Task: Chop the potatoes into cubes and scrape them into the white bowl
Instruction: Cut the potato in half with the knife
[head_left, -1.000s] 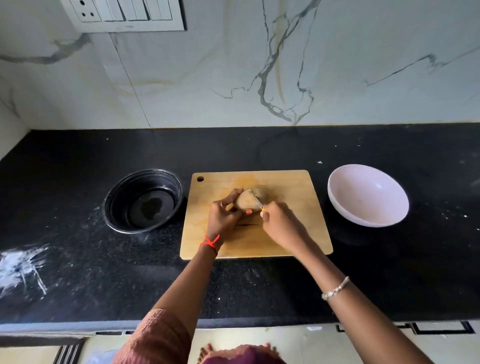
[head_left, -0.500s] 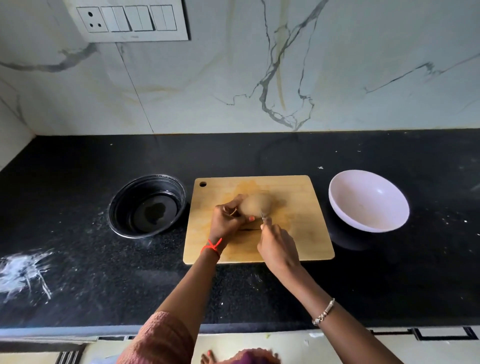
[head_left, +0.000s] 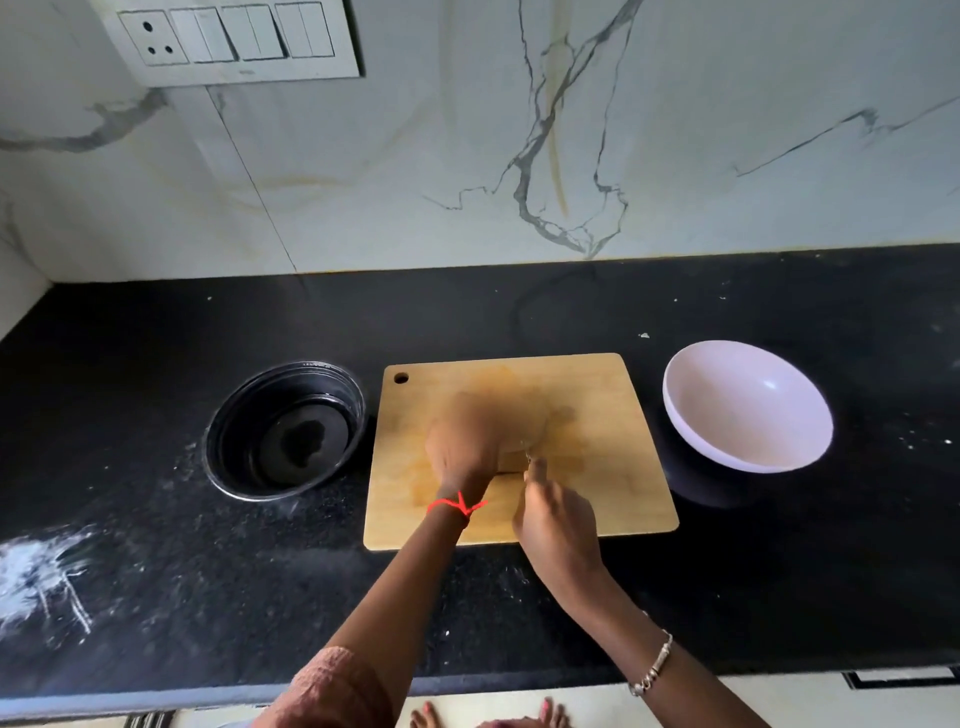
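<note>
Your left hand (head_left: 461, 453) curls its fingers over the blurred potato (head_left: 529, 430) on the board (head_left: 602, 395), while your right hand (head_left: 557, 519) fingers pinch the knife (head_left: 528, 458).

A single camera gives the only view. It is worn on the person's head and looks forward and steeply down over the black counter (head_left: 156, 364). It faces the marble wall (head_left: 415, 182), whose switch panel (head_left: 234, 41) sits at the top left edge. The lens is wide (the wall's veins and the panel lean outward), so it takes in the counter from side to side and the person's toes (head_left: 431, 719) at the bottom edge. The camera sits close above the work. Both forearms run up from the lower edge, and the left hand (head_left: 462, 452) and right hand (head_left: 558, 525) meet over the cutting board (head_left: 597, 395) near the middle.
</note>
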